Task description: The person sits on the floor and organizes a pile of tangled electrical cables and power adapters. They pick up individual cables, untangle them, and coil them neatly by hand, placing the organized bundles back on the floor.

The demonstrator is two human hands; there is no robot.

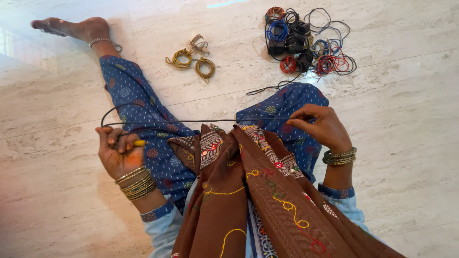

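The black cable (191, 121) runs behind the right hand (319, 128) at centre right, so its path there is hidden. The left hand (119, 152) covers all but the tip of a yellow piece (140, 143). In the pile of coiled wires (306, 40) at upper right, single coils cannot be told apart. The brown embroidered scarf (267, 200) is cut off by the bottom edge.

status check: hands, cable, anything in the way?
Left hand shut on black cable loop, yellow tip showing. Right hand pinches the cable taut. Brown scarf across lap below; bundled wires on floor, apart.
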